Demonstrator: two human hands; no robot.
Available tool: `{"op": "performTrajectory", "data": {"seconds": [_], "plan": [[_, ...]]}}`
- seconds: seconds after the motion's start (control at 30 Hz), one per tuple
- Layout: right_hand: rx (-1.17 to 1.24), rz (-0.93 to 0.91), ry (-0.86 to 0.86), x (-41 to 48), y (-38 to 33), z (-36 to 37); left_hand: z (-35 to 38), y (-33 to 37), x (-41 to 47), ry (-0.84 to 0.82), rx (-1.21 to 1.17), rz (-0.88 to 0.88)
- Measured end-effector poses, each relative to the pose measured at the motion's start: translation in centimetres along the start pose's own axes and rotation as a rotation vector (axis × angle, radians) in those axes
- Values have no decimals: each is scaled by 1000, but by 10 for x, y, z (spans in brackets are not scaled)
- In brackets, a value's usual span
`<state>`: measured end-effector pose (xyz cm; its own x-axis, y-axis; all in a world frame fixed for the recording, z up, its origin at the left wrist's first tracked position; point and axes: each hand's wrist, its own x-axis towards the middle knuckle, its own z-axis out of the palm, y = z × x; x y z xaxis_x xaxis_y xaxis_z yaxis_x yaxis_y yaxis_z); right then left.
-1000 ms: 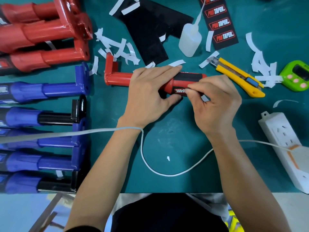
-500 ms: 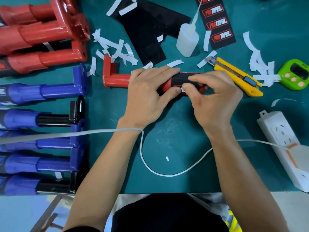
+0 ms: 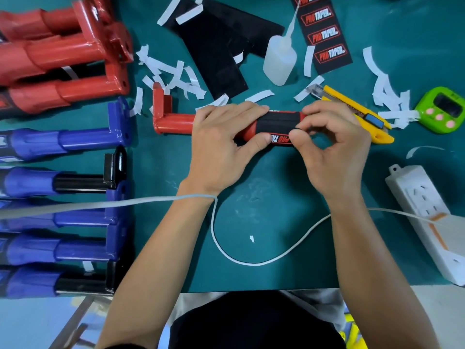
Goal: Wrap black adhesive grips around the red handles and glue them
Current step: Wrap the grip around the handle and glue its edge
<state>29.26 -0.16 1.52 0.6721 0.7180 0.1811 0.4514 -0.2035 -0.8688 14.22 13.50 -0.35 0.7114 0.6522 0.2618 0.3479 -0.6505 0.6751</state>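
Observation:
A red handle [image 3: 173,120] lies across the green mat [image 3: 264,197], its bracket end pointing left. A black adhesive grip [image 3: 280,122] with red lettering is wrapped round its right part. My left hand [image 3: 221,149] grips the handle's middle, thumb pressed on the grip's lower edge. My right hand [image 3: 334,149] holds the grip's right end, with thumb and fingers curled round it. More black grip sheets [image 3: 216,59] lie behind, next to a glue bottle [image 3: 279,59] with a long nozzle.
Red handles [image 3: 63,59] and blue handles [image 3: 63,144] are stacked along the left. A yellow utility knife [image 3: 352,109], a sticker sheet [image 3: 324,34], a green timer [image 3: 442,109], white backing strips [image 3: 173,74] and a power strip [image 3: 427,217] surround the work. A white cable [image 3: 239,258] loops in front.
The handle has been rolled, so the black grip now covers more of its top. My right thumb slid along the grip's lower edge.

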Motion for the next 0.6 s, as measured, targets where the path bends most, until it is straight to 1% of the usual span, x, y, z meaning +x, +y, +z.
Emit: {"op": "performTrajectory", "data": {"seconds": [0.1,0.23,0.4,0.6], "plan": [[-4,0,25,0,-2,6,0,1,0,2,6,-2],[-48,8,76,-4,-5,12,1,5,1,32,-14,-48],[-140,-11,176,-7,-10,20,2,9,2,55,-44,-100],[-231,-31,247,-10,-15,27,3,13,3,86,-62,-147]]}}
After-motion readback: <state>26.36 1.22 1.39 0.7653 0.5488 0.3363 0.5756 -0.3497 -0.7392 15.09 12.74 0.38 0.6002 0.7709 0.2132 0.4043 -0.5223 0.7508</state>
